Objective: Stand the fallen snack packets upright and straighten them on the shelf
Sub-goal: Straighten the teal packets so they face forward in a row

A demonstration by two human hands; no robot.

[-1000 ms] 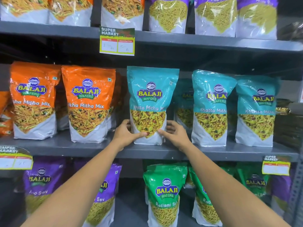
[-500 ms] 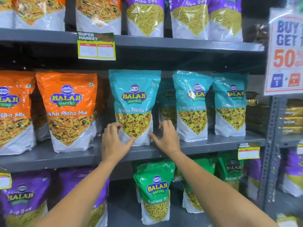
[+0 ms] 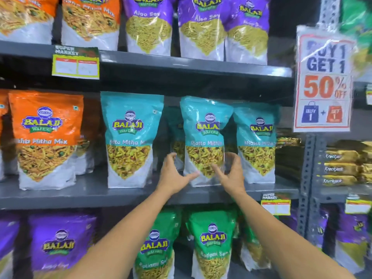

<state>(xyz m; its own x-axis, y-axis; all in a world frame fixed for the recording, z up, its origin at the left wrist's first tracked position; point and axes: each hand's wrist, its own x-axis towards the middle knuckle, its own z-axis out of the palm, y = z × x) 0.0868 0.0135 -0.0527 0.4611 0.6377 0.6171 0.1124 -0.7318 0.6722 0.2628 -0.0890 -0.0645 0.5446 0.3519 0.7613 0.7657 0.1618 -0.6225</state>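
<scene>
Three teal Khatta Mitha packets stand upright in a row on the grey middle shelf (image 3: 80,194). My left hand (image 3: 173,176) and my right hand (image 3: 231,174) clasp the lower sides of the middle teal packet (image 3: 205,133), with both thumbs on its front. The left teal packet (image 3: 130,137) stands free beside my left hand. Close against my right hand stands the right teal packet (image 3: 257,141). More teal packets sit behind the row, mostly hidden. An orange Mitha Mix packet (image 3: 46,137) stands upright further left.
Purple Aloo Sev packets (image 3: 149,27) line the shelf above; green packets (image 3: 211,242) and purple ones fill the shelf below. A "Buy 1 Get 1" sign (image 3: 324,81) hangs on the perforated upright post (image 3: 306,178) at the right. Gold packets (image 3: 340,168) are stacked beyond it.
Both hands have left the left teal packet and moved right onto the middle teal packet. My view has shifted right, bringing the offer sign fully into sight.
</scene>
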